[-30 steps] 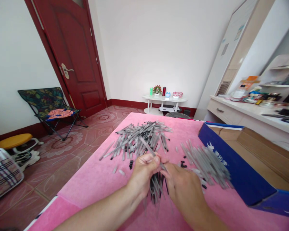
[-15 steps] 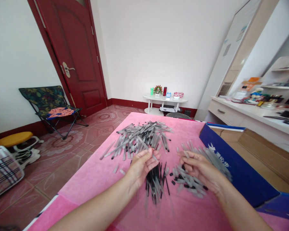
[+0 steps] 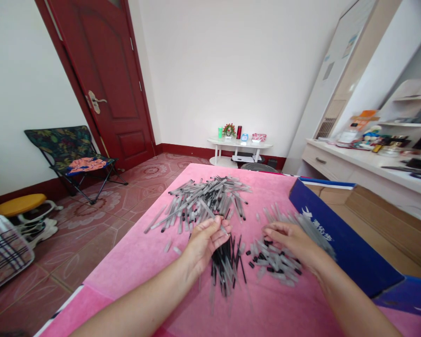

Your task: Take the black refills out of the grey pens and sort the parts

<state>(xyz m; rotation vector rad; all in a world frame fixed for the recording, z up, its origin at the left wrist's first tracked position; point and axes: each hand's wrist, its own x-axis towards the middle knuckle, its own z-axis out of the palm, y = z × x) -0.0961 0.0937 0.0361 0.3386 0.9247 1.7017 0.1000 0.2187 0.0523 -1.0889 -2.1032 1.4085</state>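
Observation:
My left hand (image 3: 209,238) pinches a slim grey translucent pen (image 3: 208,209), tilted up and to the left. Under that hand lies a bundle of thin black pen refills (image 3: 228,264). My right hand (image 3: 289,238) is palm down above a heap of grey pen caps and small black plugs (image 3: 277,267); its fingers are loosely bent, with nothing visible in them. Farther back spreads a large pile of grey pens with black ends (image 3: 199,196). Beside the right hand, clear empty barrels (image 3: 314,231) lie in a row along the box.
A blue cardboard box (image 3: 344,252), open at the top, stands at the right on the pink cloth (image 3: 133,276). A few loose caps (image 3: 167,245) lie left of my left hand. Behind are a low white table (image 3: 217,141), a folding chair (image 3: 66,150) and a cluttered counter (image 3: 365,157).
My right hand has turned palm down over the caps, and the small clear piece at its fingertips no longer shows. My left hand keeps its pen in nearly the same place.

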